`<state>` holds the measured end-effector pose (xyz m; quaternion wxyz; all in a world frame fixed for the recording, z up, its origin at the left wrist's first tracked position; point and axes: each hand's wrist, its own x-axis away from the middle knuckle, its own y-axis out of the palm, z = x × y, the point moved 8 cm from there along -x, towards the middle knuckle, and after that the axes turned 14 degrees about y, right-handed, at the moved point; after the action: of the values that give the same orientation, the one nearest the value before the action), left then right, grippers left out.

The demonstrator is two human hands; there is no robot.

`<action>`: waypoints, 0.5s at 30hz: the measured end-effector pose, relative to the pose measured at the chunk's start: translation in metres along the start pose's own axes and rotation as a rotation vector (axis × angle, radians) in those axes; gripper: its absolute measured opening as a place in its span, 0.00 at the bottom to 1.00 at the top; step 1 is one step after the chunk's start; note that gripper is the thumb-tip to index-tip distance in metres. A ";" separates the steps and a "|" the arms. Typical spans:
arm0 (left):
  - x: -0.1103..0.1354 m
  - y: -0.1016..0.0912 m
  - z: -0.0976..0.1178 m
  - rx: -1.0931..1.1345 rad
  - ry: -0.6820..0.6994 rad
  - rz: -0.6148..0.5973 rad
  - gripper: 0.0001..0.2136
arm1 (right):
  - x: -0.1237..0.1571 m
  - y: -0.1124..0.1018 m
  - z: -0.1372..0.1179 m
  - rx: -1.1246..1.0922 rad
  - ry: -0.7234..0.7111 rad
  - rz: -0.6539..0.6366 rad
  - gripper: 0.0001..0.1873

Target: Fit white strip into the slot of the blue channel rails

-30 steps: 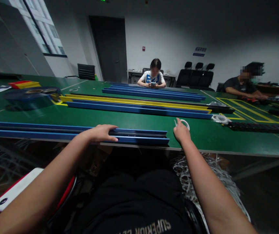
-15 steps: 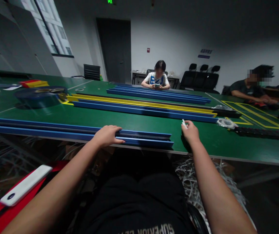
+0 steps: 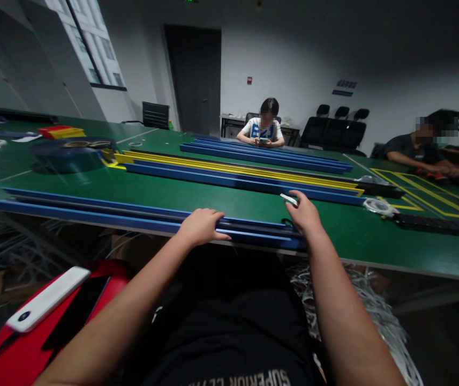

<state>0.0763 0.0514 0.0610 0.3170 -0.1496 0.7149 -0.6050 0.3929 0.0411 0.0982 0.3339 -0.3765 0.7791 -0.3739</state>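
Observation:
A long blue U-shaped channel (image 3: 104,214) lies along the front edge of the green table. My left hand (image 3: 202,227) is closed over it, thumb along the near wall and fingers over the far wall. Just beyond the channel's right end, my right hand (image 3: 306,215) pinches a small white strip (image 3: 288,199) between thumb and finger. That hand partly covers the channel's end. A small dark loop (image 3: 286,221) shows beside the right hand; I cannot make out what it is.
Farther back lie yellow channels (image 3: 229,168), another blue channel (image 3: 197,175) and a stack of blue channels (image 3: 253,154). A big tape roll (image 3: 70,155) sits left, a white coil (image 3: 377,206) right. Two other people sit across the table (image 3: 374,241).
My left hand and the blue channel have slid to the right. My right hand has come left to the channel's end, still pinching the white strip. The view has shifted slightly.

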 end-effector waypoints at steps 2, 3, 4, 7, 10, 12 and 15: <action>-0.028 0.008 0.028 0.022 0.033 0.002 0.37 | 0.012 -0.003 -0.014 -0.024 -0.030 0.043 0.25; -0.043 0.012 0.041 0.031 0.039 0.006 0.36 | 0.018 -0.004 -0.022 -0.007 -0.047 0.064 0.25; -0.058 0.016 0.054 0.039 0.044 0.008 0.36 | 0.024 -0.004 -0.028 0.025 -0.064 0.080 0.25; -0.092 0.022 0.086 0.053 0.061 0.051 0.34 | 0.035 0.005 -0.035 0.137 -0.092 0.105 0.24; -0.106 0.024 0.105 0.068 0.090 0.105 0.32 | 0.034 0.019 -0.022 0.181 -0.082 0.096 0.23; -0.105 0.023 0.109 0.091 0.127 0.137 0.31 | 0.031 0.026 -0.009 0.150 -0.074 0.104 0.20; -0.092 0.012 0.101 0.158 0.187 0.188 0.30 | 0.031 0.028 -0.001 0.100 -0.108 0.144 0.16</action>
<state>0.2117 0.0310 0.0672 0.3151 0.0007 0.7024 -0.6382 0.3671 0.0276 0.0677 0.4199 -0.3218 0.7654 -0.3665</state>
